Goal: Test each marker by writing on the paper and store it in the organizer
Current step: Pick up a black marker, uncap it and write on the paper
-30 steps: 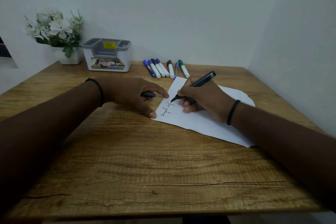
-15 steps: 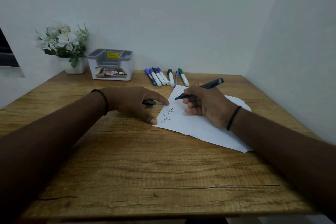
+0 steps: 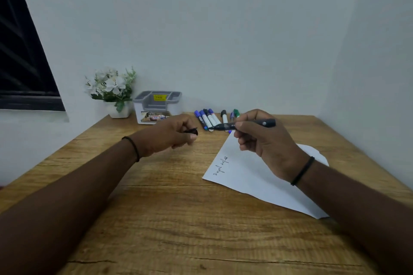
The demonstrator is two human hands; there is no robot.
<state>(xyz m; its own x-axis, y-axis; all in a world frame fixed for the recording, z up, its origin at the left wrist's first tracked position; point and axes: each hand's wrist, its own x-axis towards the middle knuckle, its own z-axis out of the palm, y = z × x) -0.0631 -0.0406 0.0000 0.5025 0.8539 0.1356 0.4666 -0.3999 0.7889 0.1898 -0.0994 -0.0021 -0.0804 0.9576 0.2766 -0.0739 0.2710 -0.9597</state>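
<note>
Wooden table [image 3: 156, 219] in white-walled corner; dark window [image 3: 20, 51], perhaps barred, left.

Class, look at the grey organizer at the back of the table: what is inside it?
The organizer shows grey dividers, a yellow sticker and no markers above its rim. Its compartment floors are hidden by the walls, so small items there cannot be ruled out.

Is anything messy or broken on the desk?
Nothing looks broken or spilled. The paper lies crooked on the table, and its far right corner looks curled. The right hand holds an uncapped black marker, and the left hand holds its cap. The organizer looks empty.
</note>
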